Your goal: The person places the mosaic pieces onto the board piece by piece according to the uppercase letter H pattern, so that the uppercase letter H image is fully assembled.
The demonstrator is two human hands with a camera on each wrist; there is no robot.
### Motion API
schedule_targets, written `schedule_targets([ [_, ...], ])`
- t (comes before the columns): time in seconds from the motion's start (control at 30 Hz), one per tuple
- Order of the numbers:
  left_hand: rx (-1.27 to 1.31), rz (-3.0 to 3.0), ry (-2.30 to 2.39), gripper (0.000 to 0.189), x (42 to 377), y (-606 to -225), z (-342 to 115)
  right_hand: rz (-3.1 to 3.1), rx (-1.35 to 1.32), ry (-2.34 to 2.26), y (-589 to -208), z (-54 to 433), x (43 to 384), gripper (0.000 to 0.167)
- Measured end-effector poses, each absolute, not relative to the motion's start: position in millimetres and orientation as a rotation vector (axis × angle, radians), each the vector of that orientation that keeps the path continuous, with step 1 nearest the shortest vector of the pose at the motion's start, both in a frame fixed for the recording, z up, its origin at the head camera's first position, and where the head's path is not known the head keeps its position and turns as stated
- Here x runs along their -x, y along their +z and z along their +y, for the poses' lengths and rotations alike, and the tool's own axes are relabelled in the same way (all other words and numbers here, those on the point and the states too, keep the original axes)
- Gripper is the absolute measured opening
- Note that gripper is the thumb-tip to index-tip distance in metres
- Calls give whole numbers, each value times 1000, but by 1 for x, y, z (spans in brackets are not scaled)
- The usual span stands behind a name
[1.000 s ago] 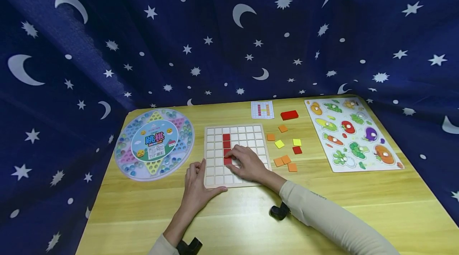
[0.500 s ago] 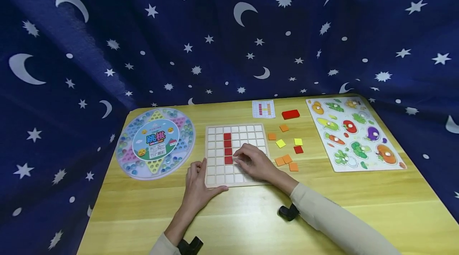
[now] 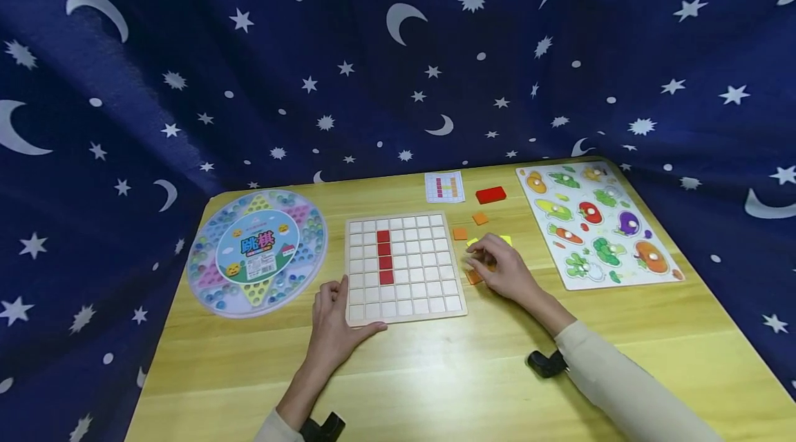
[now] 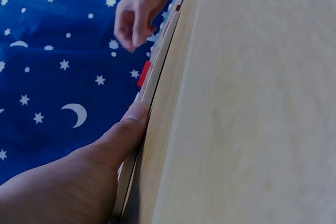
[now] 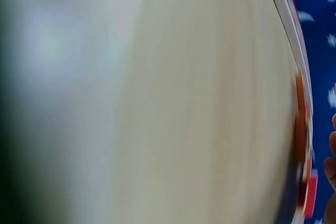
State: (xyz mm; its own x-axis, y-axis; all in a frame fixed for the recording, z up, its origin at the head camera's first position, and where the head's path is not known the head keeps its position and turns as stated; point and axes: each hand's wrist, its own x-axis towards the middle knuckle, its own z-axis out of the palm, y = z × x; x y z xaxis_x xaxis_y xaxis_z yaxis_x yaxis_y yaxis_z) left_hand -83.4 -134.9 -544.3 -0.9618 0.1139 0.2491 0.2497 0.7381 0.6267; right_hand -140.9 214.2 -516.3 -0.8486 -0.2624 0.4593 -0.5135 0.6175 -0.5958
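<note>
A wooden grid board (image 3: 418, 289) lies on the table with a short column of red square tiles (image 3: 385, 262) in its cells. My left hand (image 3: 329, 331) rests at its near left corner, index finger along the left side and thumb along the front edge. The left wrist view shows that thumb (image 4: 118, 135) pressed to the board's edge. Right of the board, my right hand (image 3: 504, 269) is over the loose tiles with bent fingers pointing down; no tile shows in its fingers. It partly covers an orange tile (image 3: 474, 277) and a yellow tile (image 3: 506, 240), and hides others.
Beyond the board lie a printed pattern card (image 3: 444, 187), a red block (image 3: 490, 195) and orange tiles (image 3: 459, 233). A round marble game board (image 3: 211, 238) is at left, a vegetable knob puzzle (image 3: 575, 276) at right. A star-patterned curtain (image 3: 361, 110) hangs behind the table.
My right hand has left the red column and moved right, off the board to the loose tiles. The left hand stays at the corner. The head view has shifted slightly.
</note>
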Motion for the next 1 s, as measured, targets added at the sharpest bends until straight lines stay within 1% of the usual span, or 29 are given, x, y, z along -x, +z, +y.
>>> schedule_targets([
  [0.2, 284, -2734, -1031, 118, 83, -544, -136, -2531, -436, 992, -521, 246, 132, 21],
  [0.5, 287, -2758, -1041, 118, 83, -543, -135, -2555, -296, 952, -534, 260, 128, 27],
  [0.67, 280, -2759, -1041, 118, 82, -543, -136, -2580, -270, 961, -539, 262, 128, 28],
  [1.0, 293, -2734, -1043, 118, 83, -545, -136, -2603, -297, 937, -538, 264, 135, 24],
])
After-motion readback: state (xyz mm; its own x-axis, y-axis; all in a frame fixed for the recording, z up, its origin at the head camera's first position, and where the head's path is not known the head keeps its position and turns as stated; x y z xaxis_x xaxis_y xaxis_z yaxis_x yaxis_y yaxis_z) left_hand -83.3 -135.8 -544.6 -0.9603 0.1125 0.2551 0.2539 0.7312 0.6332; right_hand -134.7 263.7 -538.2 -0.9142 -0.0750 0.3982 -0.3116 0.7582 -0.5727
